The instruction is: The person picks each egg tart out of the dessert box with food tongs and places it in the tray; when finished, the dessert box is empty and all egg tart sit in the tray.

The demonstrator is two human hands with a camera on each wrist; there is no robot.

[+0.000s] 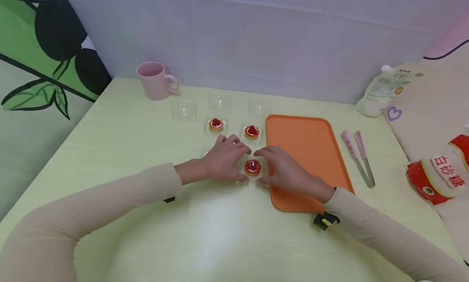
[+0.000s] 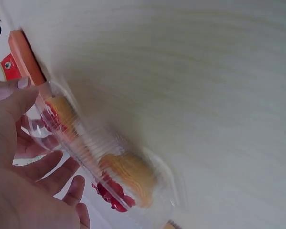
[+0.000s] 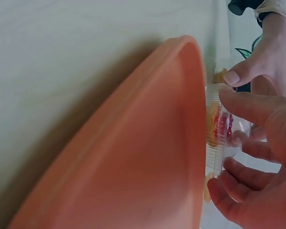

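A small tart [image 1: 253,167] with red topping sits in a clear plastic box [image 3: 214,155] with a clear lid over it. My left hand [image 1: 228,160] holds the box at its left side, thumb at the near corner and fingers at the back. From the right, my right hand [image 1: 287,168] grips the opposite side the same way, its wrist above the orange tray [image 1: 304,139]. Beside the left hand, another tart [image 2: 126,179] in a clear base is mostly hidden from the head view. Two more tarts, a left one [image 1: 215,124] and a right one [image 1: 251,132], sit behind the hands.
Clear plastic lids [image 1: 184,110] stand in a row at the back. A pink mug [image 1: 154,82] is at the back left. Right of the tray lie pink-handled tongs [image 1: 359,158], with a white pouch [image 1: 388,88] and a red-and-white sugar bag [image 1: 437,172] along the right edge.
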